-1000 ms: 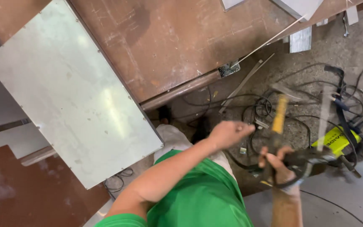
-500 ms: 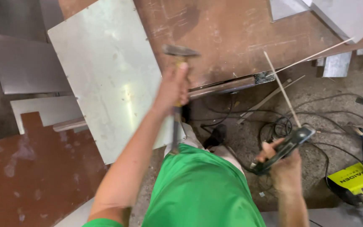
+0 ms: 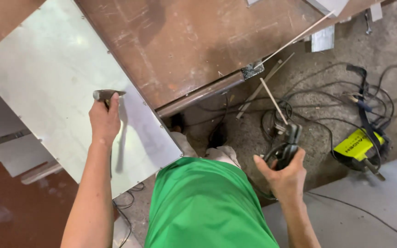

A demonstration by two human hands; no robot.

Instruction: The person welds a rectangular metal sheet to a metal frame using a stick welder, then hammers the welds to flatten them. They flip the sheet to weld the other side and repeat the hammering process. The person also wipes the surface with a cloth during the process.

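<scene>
The left hand [image 3: 104, 120] has its fingers wrapped tight round a small hammer [image 3: 108, 95] with a dark metal head, held over the shiny grey metal sheet [image 3: 47, 87] at about 9 o'clock. The right hand [image 3: 283, 172], at about 4 o'clock, grips a black welding holder [image 3: 288, 142] with a thin rod [image 3: 273, 100] sticking up. Black cables [image 3: 327, 105] and a yellow box [image 3: 357, 143] lie on the floor at 3 o'clock, by the brown desk [image 3: 184, 41].
</scene>
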